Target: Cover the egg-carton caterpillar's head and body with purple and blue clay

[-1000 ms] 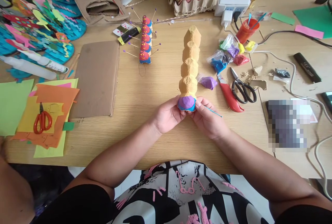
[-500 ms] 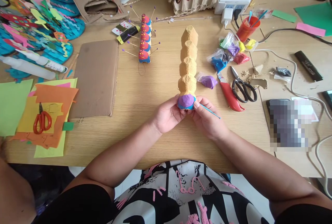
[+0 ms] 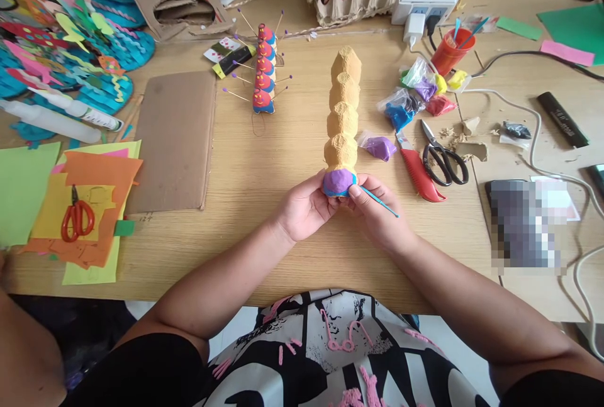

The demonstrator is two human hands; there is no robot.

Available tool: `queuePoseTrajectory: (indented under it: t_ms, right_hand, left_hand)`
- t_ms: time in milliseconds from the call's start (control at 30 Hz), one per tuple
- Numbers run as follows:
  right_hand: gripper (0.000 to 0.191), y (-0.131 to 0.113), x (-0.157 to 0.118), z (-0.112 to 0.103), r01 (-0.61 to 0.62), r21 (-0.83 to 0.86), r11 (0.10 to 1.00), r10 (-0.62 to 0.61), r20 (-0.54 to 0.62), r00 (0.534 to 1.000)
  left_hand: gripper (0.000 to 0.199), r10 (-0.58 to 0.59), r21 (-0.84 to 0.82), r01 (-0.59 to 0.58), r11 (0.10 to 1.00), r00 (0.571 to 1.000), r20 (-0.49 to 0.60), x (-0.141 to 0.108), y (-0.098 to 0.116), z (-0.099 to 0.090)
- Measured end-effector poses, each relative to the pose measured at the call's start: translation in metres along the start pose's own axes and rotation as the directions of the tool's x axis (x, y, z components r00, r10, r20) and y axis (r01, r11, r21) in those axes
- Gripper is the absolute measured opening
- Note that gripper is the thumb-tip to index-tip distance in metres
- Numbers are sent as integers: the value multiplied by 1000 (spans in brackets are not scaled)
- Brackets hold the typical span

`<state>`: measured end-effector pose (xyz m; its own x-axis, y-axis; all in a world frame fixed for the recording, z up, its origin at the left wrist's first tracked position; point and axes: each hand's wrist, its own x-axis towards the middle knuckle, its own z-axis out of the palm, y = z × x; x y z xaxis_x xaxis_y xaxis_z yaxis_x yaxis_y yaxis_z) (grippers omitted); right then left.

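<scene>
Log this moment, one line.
left hand: holds yellow egg-carton strip | right hand: holds blue tool at strip | purple clay: on strip's near end

The egg-carton strip [image 3: 344,117] was yellow-tan, its six o'clock end topped with purple clay [image 3: 338,179] above a band of blue clay [image 3: 336,194]. At five o'clock from the strip, the thin tool [image 3: 381,201] was bright blue. At ten, the caterpillar model [image 3: 265,68] was red and blue with purple-tipped sticks. At four, a cutter [image 3: 421,177] was red; at two, a cup [image 3: 452,53] was orange-red. At six, the shirt [image 3: 330,344] bore a black, white and pink pattern.
</scene>
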<state>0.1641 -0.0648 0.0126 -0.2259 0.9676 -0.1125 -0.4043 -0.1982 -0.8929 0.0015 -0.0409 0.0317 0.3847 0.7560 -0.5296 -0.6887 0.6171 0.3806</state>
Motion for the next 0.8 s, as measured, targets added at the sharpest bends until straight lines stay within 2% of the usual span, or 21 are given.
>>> queuePoseTrajectory:
  t_ms: [200,333,500,633,733,800]
  right_hand:
    - [21,-4,0,-2,50,-119,992,-48,15,999]
    - [21,1,2,-4,-1,-64,998,2,9,1000]
    - [19,-1,5,-1,-38,15,999,39,-14,999]
    - [24,-7,9,2,-67,133,989,76,-64,995]
    - [26,-8,10,3,-80,157,984,93,-74,993]
    - [26,-8,10,2,-81,154,985,94,-77,993]
  left_hand:
    - [20,0,-16,1,1000,1000,15,1,0,-2]
    - [21,-13,-24,13,1000,1000,16,2,-1,-3]
    - [31,-15,-9,15,1000,999,41,4,-1,-3]
    - [34,60,50,-66,997,992,113,4,-3,-7]
    - [38,114,168,-148,974,973,200,4,-5,-9]
    - [39,140,228,-189,955,966,215,4,-6,-10]
